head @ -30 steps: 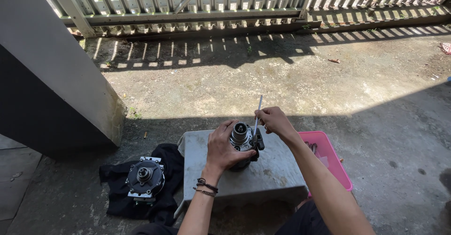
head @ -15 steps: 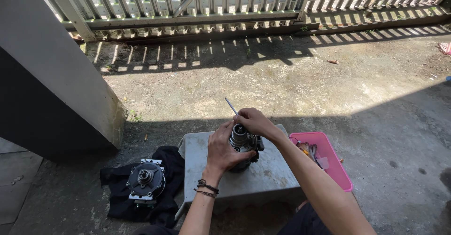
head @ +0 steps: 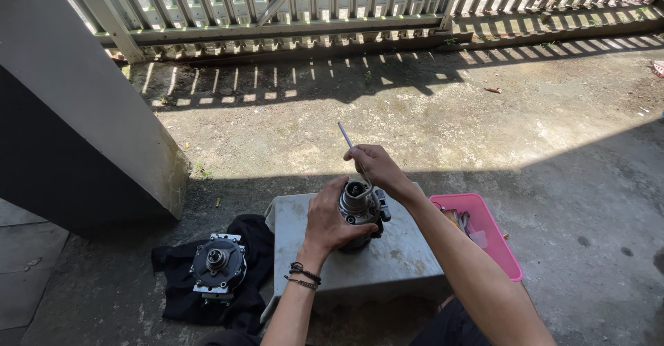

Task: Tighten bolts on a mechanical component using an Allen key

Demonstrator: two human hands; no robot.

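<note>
On the middle of the grey slab-like bench [head: 387, 263], nearer its far edge than its near one, stands a cylindrical metal housing [head: 360, 207] with its open bore facing up; the left hand [head: 330, 216] is closed around the housing's left side, fingers curled over the rim, clamped to steady it; the right hand [head: 377, 167] sits just above the bore, closed around a thin metal rod-like tool [head: 348, 140] whose free end slants up and away toward the far left while its lower end dips toward the opening; whether the tip is hooked on something inside cannot be told; judging by the pose, the step in hand is working at a part seated in the bore's mouth, and the next move seems to call for a firm hold on the housing with a small, controlled lever or twist of the tool, so the tip does not slip; left of the bench, on the concrete ground, a second round metal assembly [head: 218, 264] lies on a black cloth [head: 180, 297]; just beside the bench's right edge sits a pink tray [head: 503, 249] with small items.
</note>
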